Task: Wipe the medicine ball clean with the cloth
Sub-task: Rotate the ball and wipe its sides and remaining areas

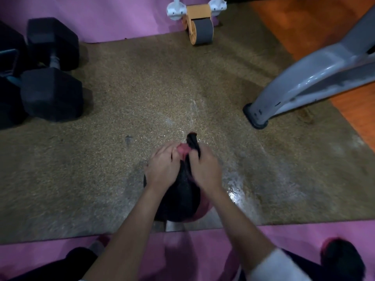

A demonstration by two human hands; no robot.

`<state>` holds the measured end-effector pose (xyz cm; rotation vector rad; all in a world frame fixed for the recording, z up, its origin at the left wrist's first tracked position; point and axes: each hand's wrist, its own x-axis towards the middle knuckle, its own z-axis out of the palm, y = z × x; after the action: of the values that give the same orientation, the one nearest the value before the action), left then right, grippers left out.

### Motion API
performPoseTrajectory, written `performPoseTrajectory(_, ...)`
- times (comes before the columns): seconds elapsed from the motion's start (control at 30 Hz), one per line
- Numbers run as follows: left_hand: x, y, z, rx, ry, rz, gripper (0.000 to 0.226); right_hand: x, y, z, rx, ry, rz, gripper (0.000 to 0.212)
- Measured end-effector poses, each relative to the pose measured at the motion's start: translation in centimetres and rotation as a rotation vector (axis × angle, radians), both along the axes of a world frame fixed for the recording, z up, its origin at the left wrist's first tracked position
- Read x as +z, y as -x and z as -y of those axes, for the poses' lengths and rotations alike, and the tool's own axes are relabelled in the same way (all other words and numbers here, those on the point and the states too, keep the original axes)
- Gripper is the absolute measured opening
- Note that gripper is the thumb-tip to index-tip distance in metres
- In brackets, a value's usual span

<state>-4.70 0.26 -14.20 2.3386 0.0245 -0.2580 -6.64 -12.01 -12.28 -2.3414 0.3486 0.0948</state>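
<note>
A black and pink medicine ball point(182, 201) rests on the brown speckled mat point(125, 102), close to its near edge. My left hand point(162, 168) lies on the ball's upper left side, fingers curled over the far top. My right hand point(205, 169) is closed on a dark cloth point(193, 142), whose end sticks out beyond my fingers at the ball's far top. The right hand is blurred. A pink patch point(183, 150) shows between the two hands; I cannot tell if it belongs to the ball or the cloth.
Black hex dumbbells point(50, 78) lie at the left. An orange and grey ab wheel point(199, 27) stands at the back. A grey machine leg point(300, 84) slants in from the right. Wet shiny streaks point(237, 191) cover the mat right of the ball. Pink mat point(182, 246) lies under my knees.
</note>
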Motion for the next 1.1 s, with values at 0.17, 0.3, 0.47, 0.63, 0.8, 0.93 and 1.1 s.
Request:
performPoseTrajectory(0.17, -0.2, 0.5, 0.6, 0.062, -0.021, -0.047, 0.071, 0.3, 0.9, -0.9, 0.0, 0.108, 0.046, 0.045)
performPoseTrajectory(0.3, 0.4, 0.5, 0.4, 0.051, -0.015, -0.04, 0.066, -0.3, 7.7, -2.2, 0.061, 0.053, 0.28, 0.051)
performPoseTrajectory(0.47, 1.4, 2.0, 0.1, 0.001, 0.019, -0.018, 0.05, 0.6, 0.3, 3.6, -0.169, -0.351, -0.128, 0.024)
performPoseTrajectory(0.63, -0.7, 0.1, -1.9, 0.371, 0.43, -0.714, 0.045, -0.6, 0.2, 7.1, -0.117, -0.588, -0.316, 0.028)
performPoseTrajectory(0.8, -3.6, 1.9, -1.8, 0.569, 0.737, -1.041, 0.064, -2.0, 0.5, 9.0, -0.345, -0.881, -0.464, 0.03)
performPoseTrajectory(0.93, -2.9, 2.0, -1.8, 0.588, 0.778, -0.908, 0.054, -3.0, 0.0, 8.9, -0.366, -0.934, -0.463, 0.035)
performPoseTrajectory(1.1, -2.1, 1.8, -3.5, 0.655, 0.52, -0.525, 0.062, -3.2, -1.9, 5.0, -0.27, -0.922, -0.419, 0.037)
